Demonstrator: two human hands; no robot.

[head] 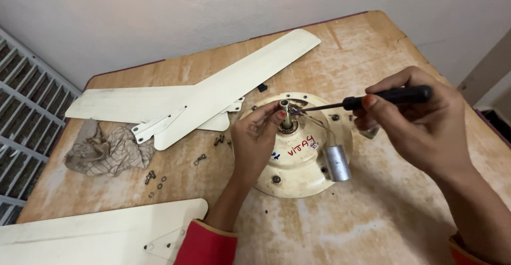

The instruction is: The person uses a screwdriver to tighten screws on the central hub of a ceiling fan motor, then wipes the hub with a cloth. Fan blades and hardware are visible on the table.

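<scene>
Motor (298, 158) mid-counter (372, 217). Left hand (255, 137) pinches the shaft (286, 113); right hand (420, 121) closed on screwdriver (383, 97). Tip sits beside thin wires (314, 120); a slip could nick them or jab fingers.

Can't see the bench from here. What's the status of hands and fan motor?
Left hand pinching motor shaft. Right hand holding screwdriver, tip at shaft. Capacitor lying on motor housing.
</scene>
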